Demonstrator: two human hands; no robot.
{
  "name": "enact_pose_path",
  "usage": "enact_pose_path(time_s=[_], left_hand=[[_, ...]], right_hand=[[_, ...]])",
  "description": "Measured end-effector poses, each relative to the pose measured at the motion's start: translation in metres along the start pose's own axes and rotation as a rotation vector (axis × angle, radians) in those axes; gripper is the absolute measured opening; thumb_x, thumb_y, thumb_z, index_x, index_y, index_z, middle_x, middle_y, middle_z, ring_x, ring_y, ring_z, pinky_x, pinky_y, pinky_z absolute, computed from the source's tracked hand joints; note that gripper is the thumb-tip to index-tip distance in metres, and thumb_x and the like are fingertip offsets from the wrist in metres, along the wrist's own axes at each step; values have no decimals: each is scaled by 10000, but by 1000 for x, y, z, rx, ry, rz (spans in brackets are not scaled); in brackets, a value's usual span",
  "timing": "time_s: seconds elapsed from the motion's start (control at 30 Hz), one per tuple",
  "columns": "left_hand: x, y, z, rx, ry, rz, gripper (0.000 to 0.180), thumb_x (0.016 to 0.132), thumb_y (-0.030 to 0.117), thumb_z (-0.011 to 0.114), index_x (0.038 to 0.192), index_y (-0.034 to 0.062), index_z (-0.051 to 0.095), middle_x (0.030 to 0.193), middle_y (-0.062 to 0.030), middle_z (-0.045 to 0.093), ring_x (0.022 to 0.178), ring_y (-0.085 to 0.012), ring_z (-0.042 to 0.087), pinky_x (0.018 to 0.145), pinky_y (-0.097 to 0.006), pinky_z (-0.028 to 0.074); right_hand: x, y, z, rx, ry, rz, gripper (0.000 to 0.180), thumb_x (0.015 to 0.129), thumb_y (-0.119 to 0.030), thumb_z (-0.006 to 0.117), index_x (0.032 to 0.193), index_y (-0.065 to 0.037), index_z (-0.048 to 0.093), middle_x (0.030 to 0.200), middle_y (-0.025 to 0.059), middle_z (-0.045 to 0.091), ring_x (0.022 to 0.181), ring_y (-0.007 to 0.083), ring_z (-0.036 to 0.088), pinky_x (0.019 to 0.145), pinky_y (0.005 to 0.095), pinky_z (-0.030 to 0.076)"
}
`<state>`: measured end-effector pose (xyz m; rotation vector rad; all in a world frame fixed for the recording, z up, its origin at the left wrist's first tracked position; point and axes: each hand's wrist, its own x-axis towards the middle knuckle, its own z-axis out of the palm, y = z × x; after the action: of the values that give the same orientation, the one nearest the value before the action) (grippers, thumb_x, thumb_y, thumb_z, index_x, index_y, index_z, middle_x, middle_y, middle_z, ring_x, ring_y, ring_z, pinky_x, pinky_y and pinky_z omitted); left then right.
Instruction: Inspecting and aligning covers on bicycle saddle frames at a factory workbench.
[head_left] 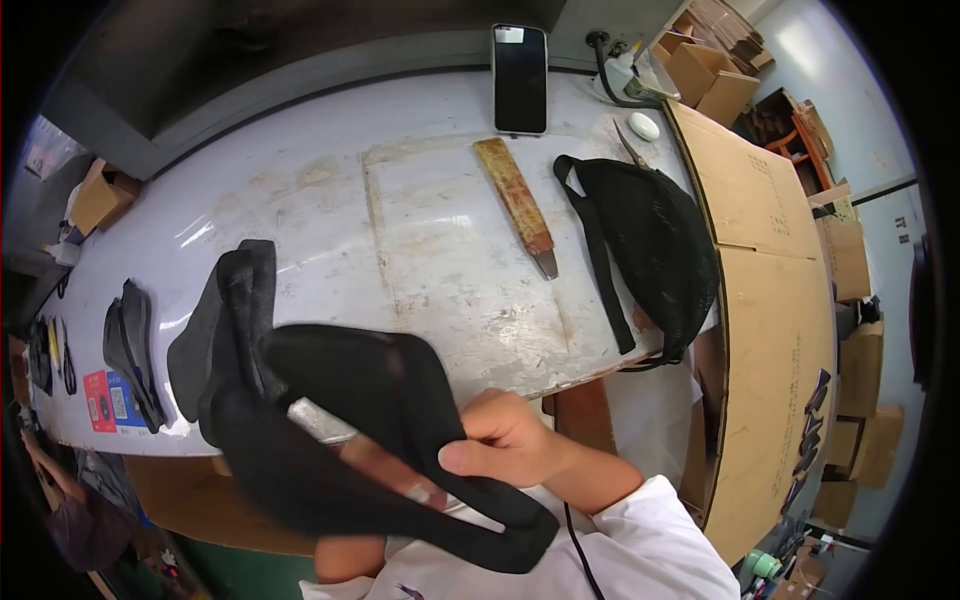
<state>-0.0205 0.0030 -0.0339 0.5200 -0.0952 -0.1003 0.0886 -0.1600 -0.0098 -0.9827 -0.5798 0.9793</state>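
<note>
A looped black fabric piece [400, 370], shaped somewhat like a shoe upper, is held up over the table's front edge. My right hand [500, 440] is closed on its right side, thumb on top and fingers behind. Behind the cloth is my left hand [385, 468], glimpsed through the gap in the loop; its fingers are mostly hidden and blurred. Just beyond the held piece, a dark grey folded piece [245, 290] of similar shape lies on the table, partly covered by it.
The worn white table [320, 210] carries a knife with a wrapped handle [515, 195], a phone [520, 80], a black mesh bag [650, 240] and a white oval object [644, 126]. More dark pieces [135, 345] lie left. Cardboard [770, 350] borders the right. Another person [85, 520] is at far left.
</note>
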Motion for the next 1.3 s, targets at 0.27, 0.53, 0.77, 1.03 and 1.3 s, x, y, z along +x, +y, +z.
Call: enact_pose_path(time_s=[0.27, 0.53, 0.77, 1.03, 1.3], left_hand=[[-6, -2, 9, 682, 414, 51, 504, 945, 107, 563, 1401, -10, 384, 1114, -103, 619, 1019, -164, 581, 920, -321, 445], [-3, 5, 30, 792, 653, 329, 593, 986, 81, 456, 1509, 33, 181, 1035, -155, 640, 875, -171, 643, 699, -266, 536], [-5, 0, 46, 769, 669, 314, 419, 982, 110, 463, 1347, -19, 302, 1055, -203, 645, 809, -209, 676, 570, -262, 580], [-2, 13, 37, 144, 645, 268, 602, 1038, 218, 355, 1523, 39, 45, 1038, -219, 660, 770, -266, 708, 434, -214, 524], [1, -25, 22, 911, 410, 552, 591, 968, 104, 534, 1481, 5, 259, 1237, -235, 590, 1035, -322, 645, 836, -396, 588]], right_hand=[[7, -5, -14, -64, 317, 3, 254, 926, -103, 632, 1139, -6, 532, 885, 53, 636, 799, 90, 619, 703, 235, 471], [3, -7, -7, -432, 169, 78, 204, 827, -75, 763, 921, 8, 601, 874, 72, 670, 751, 89, 615, 664, 241, 490], [0, 17, -7, -505, 286, -15, 254, 794, -33, 797, 895, -17, 564, 775, 43, 636, 720, 48, 582, 594, 211, 456], [-8, 9, 4, -14, 192, -111, 403, 887, -3, 685, 1171, -31, 402, 944, 88, 672, 787, 52, 594, 622, 193, 470], [-9, -1, -3, 176, 409, -101, 524, 904, 39, 631, 1353, -9, 365, 932, 114, 681, 852, 107, 638, 720, 239, 514]])
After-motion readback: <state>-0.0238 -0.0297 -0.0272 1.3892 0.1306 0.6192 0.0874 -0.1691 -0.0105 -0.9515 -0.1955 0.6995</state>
